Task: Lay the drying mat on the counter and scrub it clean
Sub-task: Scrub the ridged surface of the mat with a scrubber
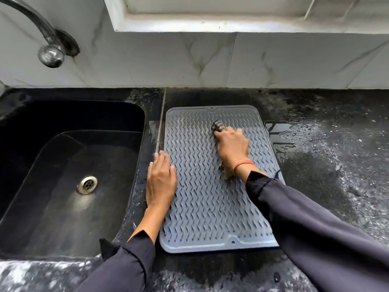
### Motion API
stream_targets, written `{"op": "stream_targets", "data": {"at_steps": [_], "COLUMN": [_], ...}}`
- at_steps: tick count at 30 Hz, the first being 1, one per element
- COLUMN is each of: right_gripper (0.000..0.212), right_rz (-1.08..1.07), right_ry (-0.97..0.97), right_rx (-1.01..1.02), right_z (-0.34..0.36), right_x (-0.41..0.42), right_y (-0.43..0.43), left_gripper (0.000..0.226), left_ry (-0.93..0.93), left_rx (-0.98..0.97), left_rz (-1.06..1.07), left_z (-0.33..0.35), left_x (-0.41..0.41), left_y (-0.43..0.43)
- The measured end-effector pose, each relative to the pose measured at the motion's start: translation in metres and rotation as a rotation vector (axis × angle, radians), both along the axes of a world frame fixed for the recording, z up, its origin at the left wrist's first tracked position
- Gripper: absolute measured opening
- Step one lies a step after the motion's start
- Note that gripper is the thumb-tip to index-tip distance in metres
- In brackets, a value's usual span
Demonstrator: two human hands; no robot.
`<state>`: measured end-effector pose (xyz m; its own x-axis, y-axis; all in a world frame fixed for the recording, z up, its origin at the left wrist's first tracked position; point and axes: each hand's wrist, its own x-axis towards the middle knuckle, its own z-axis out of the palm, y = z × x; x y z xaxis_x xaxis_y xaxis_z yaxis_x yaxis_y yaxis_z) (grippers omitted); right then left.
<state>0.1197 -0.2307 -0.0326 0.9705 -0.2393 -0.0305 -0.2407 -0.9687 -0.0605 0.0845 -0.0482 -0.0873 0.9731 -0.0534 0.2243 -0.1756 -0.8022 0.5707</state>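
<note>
A grey ribbed drying mat [202, 199] lies flat on the black counter [326, 157], just right of the sink. My right hand [231, 145] presses a striped scrubbing cloth [217, 125] onto the mat's upper middle; part of the cloth shows again under my wrist. My left hand [161, 179] rests flat, fingers together, across the mat's left edge and the counter strip beside it. Dark sleeves cover both forearms.
A black sink [31, 127] with a metal drain [87, 184] fills the left side, with a chrome tap [50, 51] above it. Water puddles and pale streaks wet the counter right of the mat. Marble wall tiles and a window sill run along the back.
</note>
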Motion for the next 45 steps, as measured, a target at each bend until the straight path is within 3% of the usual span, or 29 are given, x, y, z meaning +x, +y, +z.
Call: {"op": "stream_targets", "data": {"at_steps": [2,5,8,10,13,16,20,23,27,30,32,34,37,39,42,45], "right_gripper": [0.022,0.024,0.028,0.033,0.033,0.023,0.021,0.029,0.035,0.031,0.024,0.021,0.028,0.033,0.035,0.027], "right_rz": [0.024,0.294,0.465,0.4,0.098,-0.083,0.229,0.385,0.044,-0.207,-0.118,0.1,0.301,0.149,-0.248,-0.266], "right_ry": [-0.014,-0.053,-0.047,-0.037,-0.021,-0.012,-0.061,-0.059,-0.057,-0.065,-0.071,-0.071,-0.084,-0.123,-0.121,-0.119], "right_rx": [0.064,0.268,0.292,0.182,-0.002,0.03,0.168,0.179,0.022,0.031,0.104,0.155,0.141,0.087,0.055,0.115], "right_z": [-0.002,-0.004,-0.002,-0.001,0.002,0.0,-0.007,0.001,0.001,-0.003,-0.008,-0.011,-0.006,-0.004,-0.004,-0.008], "right_x": [-0.002,-0.016,-0.022,-0.017,-0.01,-0.006,-0.019,-0.025,-0.014,-0.007,-0.009,-0.02,-0.028,-0.023,-0.018,-0.013], "right_y": [0.033,0.098,0.09,0.049,-0.019,-0.016,0.052,0.031,-0.056,-0.057,-0.019,0.015,-0.002,-0.043,-0.089,-0.055], "left_gripper": [0.042,0.041,0.039,0.039,0.041,0.041,0.04,0.04,0.041,0.041,0.04,0.04,0.04,0.041,0.044,0.044], "left_ry": [-0.001,0.03,0.015,-0.008,0.005,-0.006,0.002,0.003,-0.002,-0.009,-0.006,-0.005,0.0,0.004,0.0,0.011], "left_rx": [0.009,-0.031,-0.041,0.002,-0.004,0.0,-0.002,-0.012,-0.013,-0.011,-0.016,-0.024,-0.027,-0.016,0.025,0.051], "left_rz": [-0.011,-0.007,-0.009,-0.031,-0.006,-0.001,0.001,-0.004,-0.002,0.009,0.012,0.014,0.017,0.014,-0.001,-0.007], "left_z": [-0.001,0.0,0.001,-0.002,-0.003,-0.004,-0.006,-0.006,-0.005,-0.005,-0.005,-0.006,-0.004,-0.002,-0.001,-0.003], "left_x": [0.001,0.0,0.0,0.001,0.002,0.001,0.004,0.004,0.003,0.003,0.004,0.004,0.005,0.005,0.004,0.003], "left_y": [0.001,0.005,0.006,0.006,0.004,0.003,0.005,0.006,0.004,0.003,0.003,0.003,0.004,0.003,0.003,0.003]}}
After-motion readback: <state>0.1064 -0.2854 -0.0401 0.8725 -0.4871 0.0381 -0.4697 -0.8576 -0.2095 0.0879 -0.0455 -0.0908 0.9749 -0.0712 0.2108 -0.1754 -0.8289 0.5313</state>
